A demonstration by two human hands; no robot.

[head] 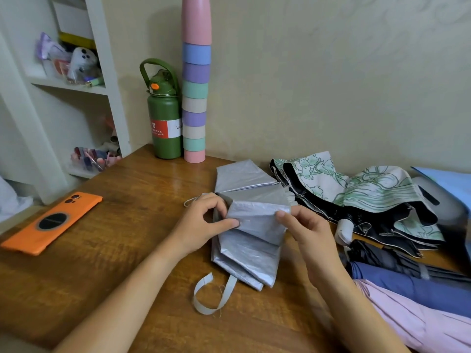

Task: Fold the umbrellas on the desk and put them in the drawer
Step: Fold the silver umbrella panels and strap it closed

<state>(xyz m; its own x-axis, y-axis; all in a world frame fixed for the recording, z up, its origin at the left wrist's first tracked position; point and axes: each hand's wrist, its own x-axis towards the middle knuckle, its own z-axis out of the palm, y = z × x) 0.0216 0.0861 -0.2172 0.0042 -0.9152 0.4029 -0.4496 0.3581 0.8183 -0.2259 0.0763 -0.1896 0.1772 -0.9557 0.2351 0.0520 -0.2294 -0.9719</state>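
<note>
Head view: silver umbrella (pixel 248 225) lies mid wooden surface (pixel 127 250), canopy panels spread in flat pleats, strap (pixel 211 294) trailing toward viewer. Left hand (pixel 204 225) pinches left edge of one raised panel; right hand (pixel 305 233) pinches same panel's right edge. Floral umbrella (pixel 369 192) right of it, beside wall. Dark, blue and pink umbrellas (pixel 418 289) lie at right edge. Orange phone (pixel 51 222) left; green bottle (pixel 164 118) and pastel cup stack (pixel 195 98) at back.
</note>
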